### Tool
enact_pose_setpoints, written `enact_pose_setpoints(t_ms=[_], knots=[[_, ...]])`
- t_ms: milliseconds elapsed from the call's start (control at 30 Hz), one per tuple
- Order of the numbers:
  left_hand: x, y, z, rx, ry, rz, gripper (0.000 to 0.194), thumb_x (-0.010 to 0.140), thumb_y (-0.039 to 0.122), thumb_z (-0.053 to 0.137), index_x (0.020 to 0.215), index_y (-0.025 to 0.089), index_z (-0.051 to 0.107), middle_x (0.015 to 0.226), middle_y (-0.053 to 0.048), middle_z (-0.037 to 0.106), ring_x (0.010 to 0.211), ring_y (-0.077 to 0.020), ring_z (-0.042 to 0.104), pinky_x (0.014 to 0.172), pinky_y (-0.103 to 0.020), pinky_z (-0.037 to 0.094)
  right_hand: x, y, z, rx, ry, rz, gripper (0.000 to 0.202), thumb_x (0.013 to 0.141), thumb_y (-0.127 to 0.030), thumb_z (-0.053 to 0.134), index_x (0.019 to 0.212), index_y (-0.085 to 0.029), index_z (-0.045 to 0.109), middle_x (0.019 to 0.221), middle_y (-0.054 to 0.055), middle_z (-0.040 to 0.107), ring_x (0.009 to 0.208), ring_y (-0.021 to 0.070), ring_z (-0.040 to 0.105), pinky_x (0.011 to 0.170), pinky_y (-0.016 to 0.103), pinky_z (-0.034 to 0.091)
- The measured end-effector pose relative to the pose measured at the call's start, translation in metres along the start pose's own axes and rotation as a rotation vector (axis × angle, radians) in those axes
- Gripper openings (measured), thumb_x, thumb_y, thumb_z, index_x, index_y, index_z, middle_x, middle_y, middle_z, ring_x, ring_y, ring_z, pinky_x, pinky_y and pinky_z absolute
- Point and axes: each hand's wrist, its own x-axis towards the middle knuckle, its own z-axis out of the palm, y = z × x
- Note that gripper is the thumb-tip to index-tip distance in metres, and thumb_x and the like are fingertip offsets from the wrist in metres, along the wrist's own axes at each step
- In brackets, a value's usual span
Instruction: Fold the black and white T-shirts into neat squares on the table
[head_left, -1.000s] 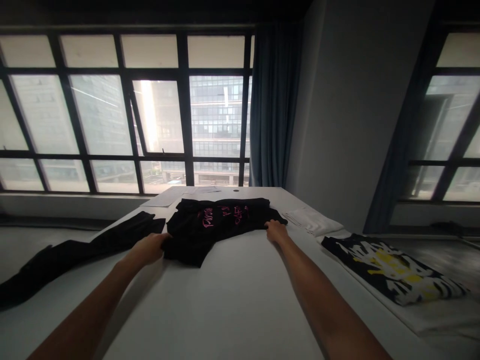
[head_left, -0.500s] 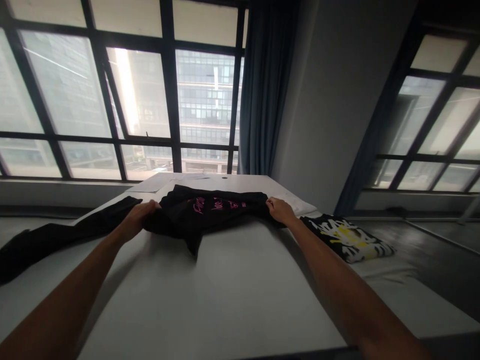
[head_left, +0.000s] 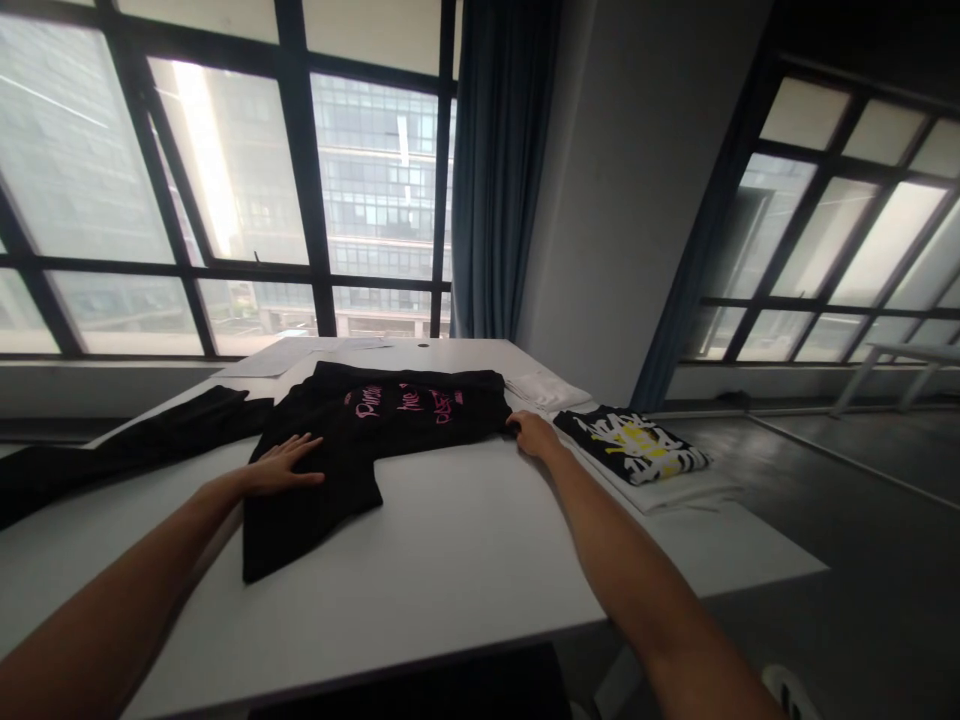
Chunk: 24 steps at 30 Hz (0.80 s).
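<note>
A black T-shirt (head_left: 330,420) with pink lettering lies spread on the white table (head_left: 450,530), partly folded over. One sleeve-like part of it hangs toward me at the lower left. My left hand (head_left: 285,468) rests flat on that left part, fingers spread. At the far right end of the shirt, my right hand (head_left: 534,434) pinches its edge, with the fingertips partly hidden.
Another black garment (head_left: 150,440) stretches across the left side. To the right, a folded black garment with white and yellow print (head_left: 637,445) sits on white cloth. Papers (head_left: 277,357) lie at the back left, before the windows. A blue curtain (head_left: 499,180) hangs behind.
The shirt has come down from being held up and lies flatter. My left hand has let go of its edge and opened onto the fabric. My right hand keeps its edge. The view has shifted right.
</note>
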Motion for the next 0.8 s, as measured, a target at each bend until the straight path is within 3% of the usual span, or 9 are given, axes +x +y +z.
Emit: enact_pose_setpoints(t_ms=[167,233,300,367,500,567,633,700,800], knots=[[-0.009,-0.006,-0.014,0.015,-0.128,-0.029,0.115,0.063,0.071,0.063,0.155,0.013,0.023,0.159,-0.02,0.016,0.145,-0.0385,0.016,0.114,-0.051,0.027,-0.001,0.016,-0.019,0.088,0.199,0.076,0.052,0.078,-0.002,0.047,0.123,-0.021,0.063,0.122,0.006,0.067,0.111,0.0197,0.06,0.092,0.026,0.043],[-0.014,0.001,-0.019,0.007,-0.095,-0.023,0.114,0.061,0.068,0.066,0.153,0.012,0.028,0.158,-0.021,0.021,0.144,-0.04,0.023,0.113,-0.05,0.031,-0.003,0.02,-0.024,0.127,0.228,0.048,0.046,0.079,-0.003,0.046,0.117,-0.019,0.066,0.121,0.007,0.067,0.112,0.0189,0.06,0.095,0.026,0.042],[-0.02,0.012,-0.026,-0.04,-0.013,0.033,0.102,0.066,0.067,0.063,0.149,0.014,0.038,0.155,-0.019,0.034,0.14,-0.0381,0.033,0.111,-0.047,0.035,-0.004,0.024,-0.026,0.176,0.174,-0.028,0.039,0.079,-0.005,0.049,0.111,-0.018,0.069,0.12,0.007,0.067,0.113,0.018,0.059,0.099,0.025,0.041],[-0.029,0.027,-0.032,-0.107,0.042,0.122,0.082,0.071,0.065,0.06,0.139,0.02,0.051,0.146,-0.014,0.048,0.133,-0.0343,0.045,0.108,-0.042,0.04,-0.005,0.029,-0.024,0.227,0.022,-0.108,0.036,0.078,-0.011,0.058,0.112,-0.018,0.07,0.121,0.007,0.067,0.114,0.019,0.059,0.101,0.026,0.04],[-0.052,0.048,-0.033,-0.15,-0.069,0.274,0.069,0.059,0.057,0.077,0.121,0.029,0.064,0.135,-0.006,0.056,0.123,-0.033,0.052,0.103,-0.04,0.044,-0.002,0.042,-0.015,0.262,-0.197,-0.085,0.056,0.067,-0.015,0.072,0.123,-0.017,0.066,0.129,0.011,0.063,0.116,0.0242,0.059,0.101,0.031,0.042],[-0.06,0.052,-0.025,-0.163,-0.07,0.309,0.058,0.064,0.055,0.075,0.115,0.03,0.067,0.132,-0.006,0.057,0.122,-0.0323,0.052,0.103,-0.041,0.043,0.001,0.046,-0.009,0.248,-0.182,-0.034,0.054,0.067,-0.008,0.067,0.121,-0.017,0.067,0.127,0.011,0.064,0.114,0.0236,0.061,0.1,0.031,0.043],[-0.064,0.052,-0.016,-0.19,0.026,0.321,0.041,0.079,0.053,0.061,0.109,0.026,0.068,0.127,-0.008,0.061,0.119,-0.0301,0.054,0.105,-0.04,0.041,0.002,0.046,-0.005,0.222,-0.149,-0.01,0.052,0.069,-0.001,0.057,0.116,-0.019,0.07,0.122,0.009,0.067,0.113,0.0214,0.062,0.101,0.031,0.042],[-0.064,0.051,-0.013,-0.213,0.114,0.309,0.039,0.087,0.051,0.048,0.105,0.023,0.069,0.118,-0.009,0.065,0.112,-0.0281,0.057,0.103,-0.038,0.041,0.002,0.043,-0.004,0.192,-0.122,0.015,0.053,0.068,0.002,0.052,0.112,-0.021,0.072,0.12,0.007,0.069,0.114,0.0202,0.061,0.101,0.03,0.042],[-0.069,0.053,-0.023,-0.244,0.08,0.255,0.043,0.087,0.053,0.043,0.101,0.022,0.068,0.101,-0.007,0.07,0.095,-0.0264,0.063,0.091,-0.036,0.048,-0.002,0.038,-0.012,0.17,-0.092,0.056,0.053,0.069,0.002,0.049,0.109,-0.022,0.074,0.118,0.008,0.07,0.113,0.0213,0.062,0.099,0.031,0.043]])
